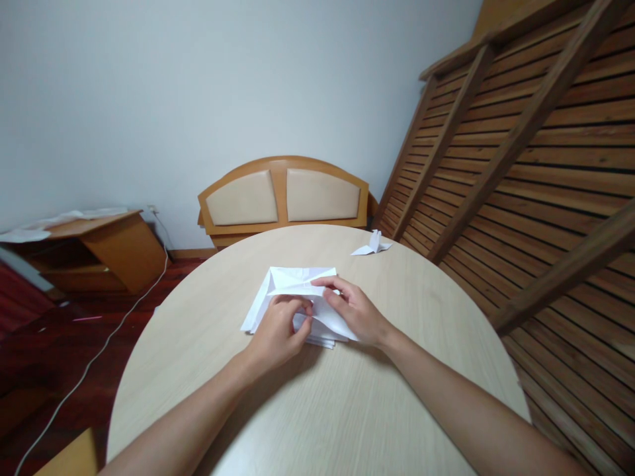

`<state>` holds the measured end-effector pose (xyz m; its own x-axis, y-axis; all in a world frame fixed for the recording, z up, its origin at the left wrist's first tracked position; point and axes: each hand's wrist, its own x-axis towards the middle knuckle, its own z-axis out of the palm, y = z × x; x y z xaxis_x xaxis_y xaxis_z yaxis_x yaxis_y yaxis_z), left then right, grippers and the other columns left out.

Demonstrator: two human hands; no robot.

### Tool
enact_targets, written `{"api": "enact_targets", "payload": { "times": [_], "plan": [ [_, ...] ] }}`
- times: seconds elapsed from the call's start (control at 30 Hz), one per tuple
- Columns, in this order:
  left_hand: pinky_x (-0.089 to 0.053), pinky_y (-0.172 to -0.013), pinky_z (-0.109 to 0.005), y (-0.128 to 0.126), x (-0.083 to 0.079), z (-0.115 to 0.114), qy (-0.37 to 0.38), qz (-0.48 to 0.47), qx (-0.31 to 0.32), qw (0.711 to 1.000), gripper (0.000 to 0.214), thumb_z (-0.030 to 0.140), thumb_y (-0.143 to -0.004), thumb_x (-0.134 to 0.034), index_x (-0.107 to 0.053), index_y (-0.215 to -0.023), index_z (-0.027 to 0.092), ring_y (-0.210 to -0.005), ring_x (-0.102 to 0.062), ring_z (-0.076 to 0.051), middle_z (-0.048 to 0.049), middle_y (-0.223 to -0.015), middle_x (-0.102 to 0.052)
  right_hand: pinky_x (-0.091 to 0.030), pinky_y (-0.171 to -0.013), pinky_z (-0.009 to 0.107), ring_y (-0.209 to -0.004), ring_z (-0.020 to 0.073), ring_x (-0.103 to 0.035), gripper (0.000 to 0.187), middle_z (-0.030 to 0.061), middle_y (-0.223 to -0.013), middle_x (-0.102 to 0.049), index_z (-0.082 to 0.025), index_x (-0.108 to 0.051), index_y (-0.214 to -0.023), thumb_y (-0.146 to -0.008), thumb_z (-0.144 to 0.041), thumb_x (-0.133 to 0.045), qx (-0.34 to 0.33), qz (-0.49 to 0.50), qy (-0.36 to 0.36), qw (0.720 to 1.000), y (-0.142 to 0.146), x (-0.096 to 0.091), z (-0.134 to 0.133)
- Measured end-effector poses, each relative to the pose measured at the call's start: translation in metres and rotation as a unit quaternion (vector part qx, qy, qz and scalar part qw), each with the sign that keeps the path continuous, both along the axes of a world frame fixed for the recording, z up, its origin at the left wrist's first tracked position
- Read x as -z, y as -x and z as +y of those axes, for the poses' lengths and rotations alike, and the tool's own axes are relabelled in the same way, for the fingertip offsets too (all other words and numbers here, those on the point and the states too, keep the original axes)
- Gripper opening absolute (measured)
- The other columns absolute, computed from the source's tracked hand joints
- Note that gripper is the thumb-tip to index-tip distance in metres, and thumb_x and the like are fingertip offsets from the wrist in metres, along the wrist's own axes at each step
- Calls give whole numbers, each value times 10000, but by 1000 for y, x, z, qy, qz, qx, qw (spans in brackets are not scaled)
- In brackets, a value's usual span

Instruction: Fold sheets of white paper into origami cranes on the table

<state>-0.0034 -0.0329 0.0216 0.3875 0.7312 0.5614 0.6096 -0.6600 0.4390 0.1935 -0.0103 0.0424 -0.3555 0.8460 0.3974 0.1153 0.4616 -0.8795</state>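
Observation:
A creased, partly folded white paper sheet lies on a thin stack of white sheets in the middle of the round pale wooden table. My left hand is closed, its fingertips pinching a fold of the sheet. My right hand lies over the right side of the sheet, index finger stretched along a crease and pressing it down. A small folded white paper figure stands at the table's far right edge.
Behind the table stands a wooden headboard with two beige pads. A slatted wooden bed frame leans on the right. A low wooden cabinet with papers on it stands at the left, and a white cable runs across the dark floor.

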Motion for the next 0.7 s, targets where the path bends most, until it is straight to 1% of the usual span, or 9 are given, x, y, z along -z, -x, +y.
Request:
{"api": "enact_targets", "payload": {
  "times": [0.1,0.2,0.27,0.33,0.4,0.5,0.6,0.63,0.7],
  "plan": [
    [-472,-930,-445,-1,-3,-1,32,-57,-9,998,59,191,-896,-552,-609,-907,196,-1001,-624,-255,-77,-996,-701,-468,-980,401,-1124,217,-620,336,68,-1260,-671,-245,-635,-1253,-1015,-356,-426,-24,43,15,999,-3,6,5],
    [-484,-926,-416,-1,-9,-1,60,-136,-18,989,136,258,-937,-543,-627,-1014,184,-1033,-636,-253,-98,-1087,-701,-495,-960,391,-1141,204,-621,390,59,-1291,-670,-290,-574,-1340,-966,-227,-484,-62,89,25,994,-5,9,9],
    [-493,-916,-395,-1,-11,0,68,-161,-8,985,197,270,-946,-539,-627,-1096,178,-1039,-642,-251,-104,-1122,-699,-514,-945,382,-1119,190,-633,448,51,-1299,-666,-313,-573,-1346,-926,-163,-525,-86,83,11,993,-4,9,9],
    [-484,-949,-399,0,-9,2,64,-146,12,987,201,258,-946,-535,-631,-1104,180,-1053,-637,-249,-99,-1121,-699,-525,-947,380,-1099,181,-643,457,49,-1300,-656,-310,-605,-1315,-906,-118,-534,-91,48,-22,994,-4,9,8],
    [-438,-1033,-438,0,-5,3,48,-106,25,993,181,229,-944,-520,-636,-1076,188,-1072,-628,-247,-89,-1107,-701,-531,-958,379,-1148,186,-627,474,52,-1298,-645,-294,-633,-1288,-892,-64,-507,-88,2,-67,994,-5,9,7],
    [-355,-1124,-492,2,2,5,25,-43,39,998,212,192,-945,-486,-621,-1108,201,-1090,-624,-241,-74,-1092,-700,-519,-1008,392,-1311,207,-530,638,53,-1406,-566,-309,-600,-1343,-823,37,-471,-102,-90,-153,979,-10,9,6],
    [-411,-1077,-480,5,4,6,28,-8,48,998,251,144,-933,-463,-604,-1133,202,-1104,-609,-242,-78,-1106,-688,-441,-1113,445,-1425,232,-415,801,52,-1573,-385,-345,-493,-1447,-764,74,-504,-102,-193,-221,951,-18,7,6],
    [-439,-1044,-472,6,4,7,33,3,51,998,260,117,-917,-460,-606,-1116,200,-1091,-606,-244,-81,-1098,-686,-428,-1125,460,-1437,243,-399,827,56,-1610,-321,-351,-454,-1474,-763,64,-530,-92,-219,-235,942,-21,6,6],
    [-475,-987,-460,9,3,8,39,35,62,997,305,63,-869,-462,-605,-1103,195,-1056,-607,-247,-85,-1082,-683,-448,-1109,473,-1424,259,-423,827,66,-1644,-245,-361,-411,-1497,-785,22,-584,-74,-262,-261,926,-25,4,7]
  ]
}}
